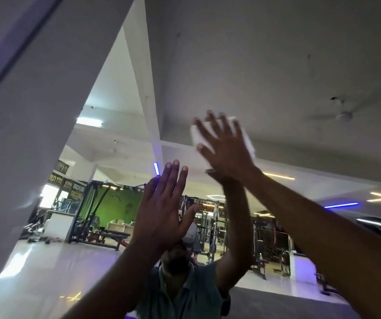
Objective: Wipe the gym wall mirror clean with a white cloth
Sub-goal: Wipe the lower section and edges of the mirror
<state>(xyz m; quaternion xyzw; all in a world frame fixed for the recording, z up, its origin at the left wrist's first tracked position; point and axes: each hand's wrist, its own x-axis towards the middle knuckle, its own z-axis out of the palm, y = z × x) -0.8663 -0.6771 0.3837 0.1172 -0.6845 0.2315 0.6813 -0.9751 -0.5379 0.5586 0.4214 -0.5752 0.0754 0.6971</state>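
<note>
The mirror (pixel 276 65) fills nearly the whole view and reflects the gym behind the person.

Right hand (pixel 226 146): raised high against the glass, fingers straight and spread. The flat palm presses the white cloth (pixel 247 137) onto the mirror. The grip is fully open; no finger curls round the cloth, which is held in place by palm pressure only. The cloth is folded into a roughly square pad and shows at the fingertips and along the hand's right edge. The hand and cloth are blurred.

Left hand (pixel 161 203): raised lower and to the left of the right hand, fingers straight and close together, thumb held apart. Its grip is open and holds nothing. Whether the palm touches the glass cannot be told.

Reflection: the person's own raised arm and grey collared shirt (pixel 184 293) appear between the two forearms. Behind stand weight machines (pixel 214 226), a bench (pixel 113 237) and a green wall panel (pixel 118 206). A ceiling fan (pixel 343 116) shows at upper right, with blue light strips (pixel 341 205) lower right. A white pillar (pixel 23 134) occupies the left side.
</note>
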